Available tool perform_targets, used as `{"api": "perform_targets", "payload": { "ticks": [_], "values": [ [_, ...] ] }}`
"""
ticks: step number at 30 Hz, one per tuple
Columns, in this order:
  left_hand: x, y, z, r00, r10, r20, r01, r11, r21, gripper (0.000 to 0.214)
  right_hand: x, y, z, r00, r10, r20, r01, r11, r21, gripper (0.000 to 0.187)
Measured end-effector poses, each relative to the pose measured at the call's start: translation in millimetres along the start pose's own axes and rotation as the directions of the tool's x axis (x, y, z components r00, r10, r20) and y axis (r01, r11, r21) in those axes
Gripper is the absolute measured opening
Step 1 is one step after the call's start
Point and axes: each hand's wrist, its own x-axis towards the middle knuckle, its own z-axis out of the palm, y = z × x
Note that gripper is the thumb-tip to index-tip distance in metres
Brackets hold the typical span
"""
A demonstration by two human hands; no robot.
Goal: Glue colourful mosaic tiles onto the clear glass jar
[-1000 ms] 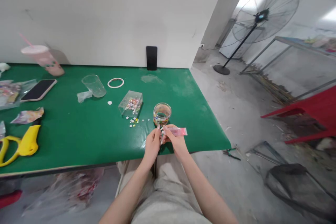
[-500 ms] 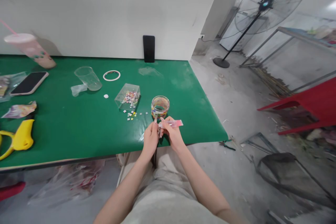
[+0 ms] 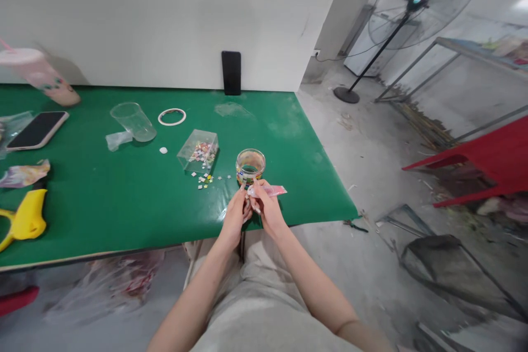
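The pink tube (image 3: 277, 191) lies inside the right hand's grip: the right hand (image 3: 267, 208) is clamped on it, and its flat end sticks out to the right, past the fingers. The left hand (image 3: 234, 213) is just beside, fingertips drawn together close to the tube's other end; I cannot tell whether its grip is clamped on anything, as the fingers hide the spot. The glass jar (image 3: 249, 160), its wall set with coloured pieces, stands upright just beyond both grips; whether the fingertips touch it I cannot tell.

Counted out, there are 2 hands, 1 tube and 1 jar. To the left of the grip and a little beyond it sits 1 clear box (image 3: 185, 154) holding many small pieces, too small to count. More loose pieces (image 3: 201, 187) lie between that box and the grip, along with 2 pale stars (image 3: 229, 177) nearer the jar.

Farther off to the left are 1 white ring (image 3: 160, 119), 1 white disc (image 3: 164, 150) and 1 clear plastic cup (image 3: 134, 121). There are 2 phones: 1 black phone (image 3: 231, 72) stands upright well beyond the grip, and 1 pale-edged phone (image 3: 38, 130) lies flat far to its left. All these rest on 1 green counter (image 3: 124, 203).
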Motion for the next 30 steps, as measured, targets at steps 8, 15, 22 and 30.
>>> {"api": "perform_targets", "payload": {
  "ticks": [8,15,22,30],
  "values": [
    [0,-5,5.3,1.000,-0.017,0.003,0.017,0.999,-0.028,0.051,-3,-4,-1,0.999,0.008,-0.036,-0.009,0.999,-0.038,0.034],
    [1,-7,5.6,0.999,0.049,-0.008,-0.049,0.999,0.001,0.049,2,-4,0,0.997,0.057,-0.043,-0.057,0.998,0.005,0.034],
    [-3,-9,8.9,0.964,0.253,-0.078,-0.242,0.962,0.127,0.044,2,-2,5,0.990,0.084,-0.117,-0.076,0.994,0.074,0.038],
    [-7,-14,1.4,0.933,0.350,-0.078,-0.328,0.921,0.209,0.034,-10,-5,9,0.980,0.091,-0.179,-0.071,0.991,0.115,0.035]
  ]
}}
